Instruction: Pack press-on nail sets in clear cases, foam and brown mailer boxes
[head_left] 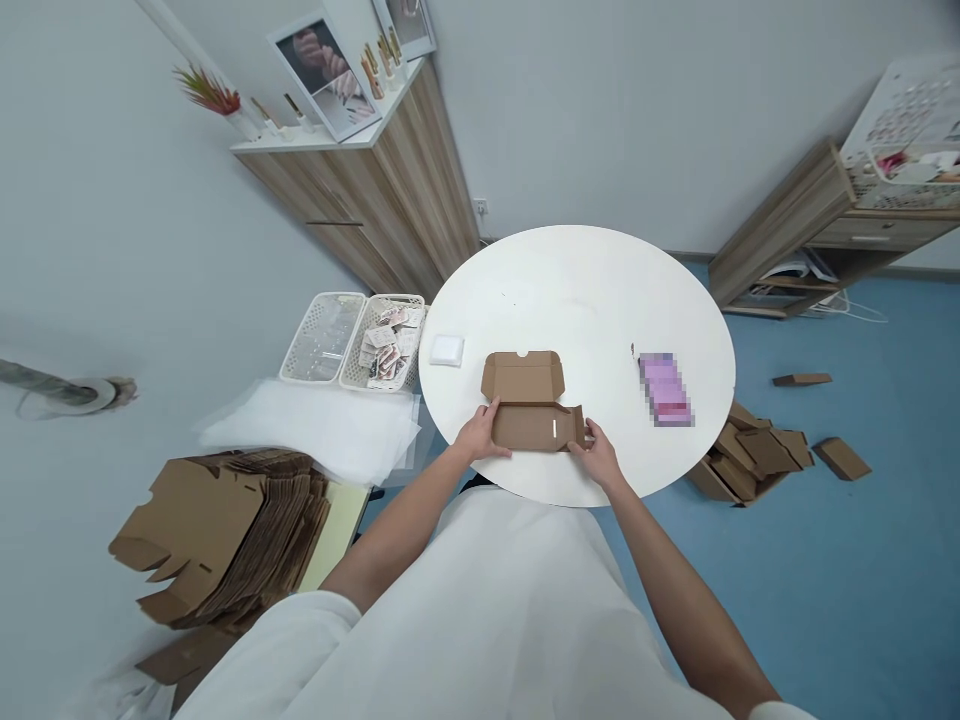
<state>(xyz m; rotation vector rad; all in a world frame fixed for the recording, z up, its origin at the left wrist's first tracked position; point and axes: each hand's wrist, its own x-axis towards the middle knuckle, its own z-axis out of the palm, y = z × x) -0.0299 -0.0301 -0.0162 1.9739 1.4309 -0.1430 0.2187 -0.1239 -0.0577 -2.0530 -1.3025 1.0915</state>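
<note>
A brown cardboard box lies partly folded on the round white table, its lid opened back away from me. At the box's left end, my left hand grips the side wall, thumb towards the inside. My right hand holds the right end, where a side flap stands up between the fingers and the box floor. A small pale slot shows in the floor near that end. To the left of the box is a white square packet; to the right lies a pinkish-purple item, blurred by pixels.
Flat cardboard blanks are stacked at the lower left, beside clear plastic sheets. Two white baskets adjoin the table's left edge, one holding printed cards. Folded boxes fill a carton on the blue floor at right, with two loose boxes nearby.
</note>
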